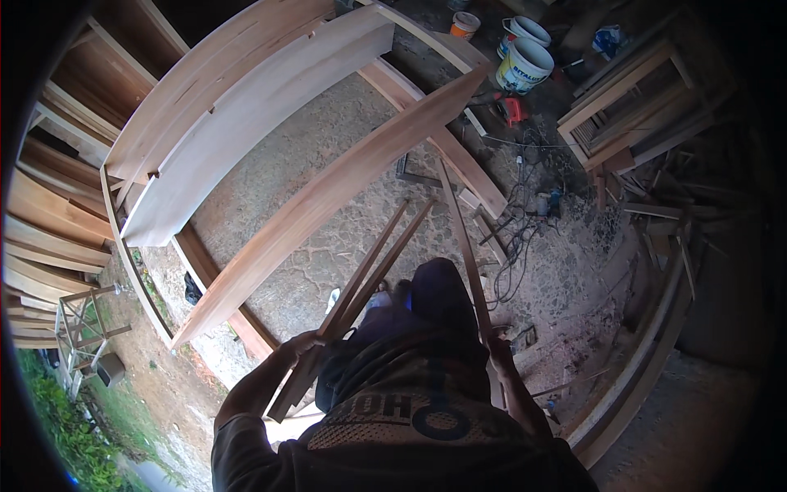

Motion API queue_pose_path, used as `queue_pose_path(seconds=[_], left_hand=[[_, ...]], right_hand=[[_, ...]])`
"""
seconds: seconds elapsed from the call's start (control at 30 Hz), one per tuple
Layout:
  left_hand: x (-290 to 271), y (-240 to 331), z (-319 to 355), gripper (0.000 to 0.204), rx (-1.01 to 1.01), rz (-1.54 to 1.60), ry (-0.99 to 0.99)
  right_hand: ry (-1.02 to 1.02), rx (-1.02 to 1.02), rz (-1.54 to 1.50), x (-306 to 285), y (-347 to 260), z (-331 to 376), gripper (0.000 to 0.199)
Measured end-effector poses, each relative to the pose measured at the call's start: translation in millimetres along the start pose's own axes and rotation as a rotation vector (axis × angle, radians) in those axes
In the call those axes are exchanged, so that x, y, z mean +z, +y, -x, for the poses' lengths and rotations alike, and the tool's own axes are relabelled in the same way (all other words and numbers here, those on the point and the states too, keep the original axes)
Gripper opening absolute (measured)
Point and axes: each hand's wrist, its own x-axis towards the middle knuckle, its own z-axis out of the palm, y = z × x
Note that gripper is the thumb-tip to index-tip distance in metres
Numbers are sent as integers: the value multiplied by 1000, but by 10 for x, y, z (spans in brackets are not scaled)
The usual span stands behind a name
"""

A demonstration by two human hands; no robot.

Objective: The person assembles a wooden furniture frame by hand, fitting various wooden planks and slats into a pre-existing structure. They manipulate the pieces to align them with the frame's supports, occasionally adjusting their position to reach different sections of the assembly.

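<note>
The left hand (300,344) is closed around a pair of thin wooden strips (365,279) that lie side by side and run up and away from it. The right hand (498,348) grips a single long slat (459,238), which rises toward the long plank (328,197) crossing the middle of the view. The far ends of all three thin pieces stop just short of that plank, near its lower edge. Both hands sit low, on either side of the person's dark trousers (438,295), well below the plank.

Judging by how things lie, the strips are held up off the ground and not yet set down or fixed anywhere; nothing shows them joined to the plank or to each other. The wide boards (246,107) beyond the plank rest together on a frame, and whether they are finished I cannot tell.

As for containers: beyond the plank's upper right end stand two white buckets (525,61) with a band of blue and yellow on the side, round and open at the top. A smaller orange-and-white pot (465,24) stands just left of them. A blue and white bag or packet (609,38) lies to their right. A red power tool (512,107) lies just below the buckets, its cables (520,221) trailing down the concrete floor (328,123).
</note>
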Motion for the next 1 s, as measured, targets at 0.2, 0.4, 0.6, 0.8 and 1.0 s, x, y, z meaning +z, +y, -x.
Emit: queue_pose_path(seconds=[0.2,0.4,0.6,0.8,1.0], left_hand=[[112,173,-261,41,9,-146,14],[-61,399,114,43,549,-1121,242],[312,1118,1532,34,159,-1252,487],[802,1583,1930,40,353,-1179,520],[1041,1609,1921,59,512,-1016,571]], right_hand=[[338,-473,559,296,299,86,10],[510,-420,435,72,594,-794,13],[500,-165,-31,-974,-636,-1718,27],[571,-117,-270,-2164,-802,-2808,34],[683,-318,-157,-2839,-1646,-3115,51]])
